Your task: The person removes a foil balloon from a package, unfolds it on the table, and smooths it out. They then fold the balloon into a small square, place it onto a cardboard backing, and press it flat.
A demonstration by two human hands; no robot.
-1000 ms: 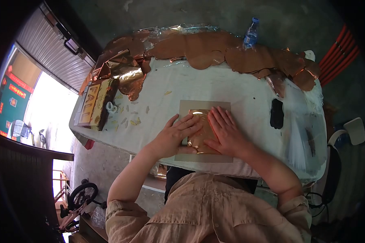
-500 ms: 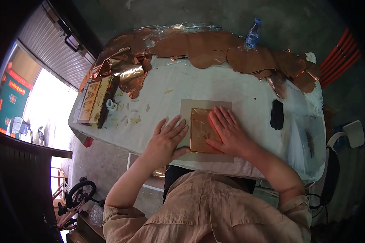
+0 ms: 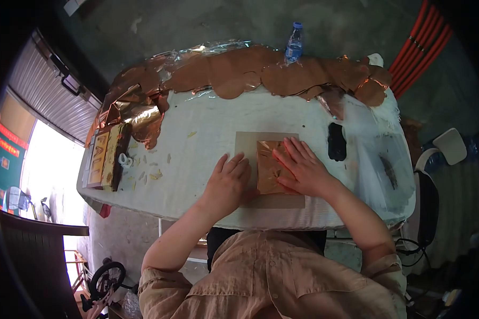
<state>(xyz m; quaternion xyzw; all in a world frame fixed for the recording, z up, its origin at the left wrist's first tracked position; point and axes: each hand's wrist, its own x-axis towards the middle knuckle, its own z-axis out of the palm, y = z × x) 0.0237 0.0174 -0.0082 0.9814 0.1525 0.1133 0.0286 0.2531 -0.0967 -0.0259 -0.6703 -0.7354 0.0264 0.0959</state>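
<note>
A square of shiny copper-gold foil (image 3: 267, 159) lies over a grey-brown board (image 3: 246, 139) near the table's front edge. Pressed flat on the right half of the foil is my right hand (image 3: 307, 174), its fingers stretched out and slightly spread. My left hand (image 3: 229, 182) rests over the board's left edge, beside the foil, palm down with the fingers a little bent and apart. Its thumb is mostly hidden. Neither hand grasps anything.
Brown foil sheets (image 3: 218, 72) cover the table's back edge, with a water bottle (image 3: 294, 43) among them. A box (image 3: 109, 157) and small scraps (image 3: 155, 174) lie left. On the right are a black object (image 3: 336, 142) and clear plastic (image 3: 380, 170).
My left hand has moved in against the foil's left side, its fingers more bent. The right hand stays flat on the foil. The whole view has shifted slightly.
</note>
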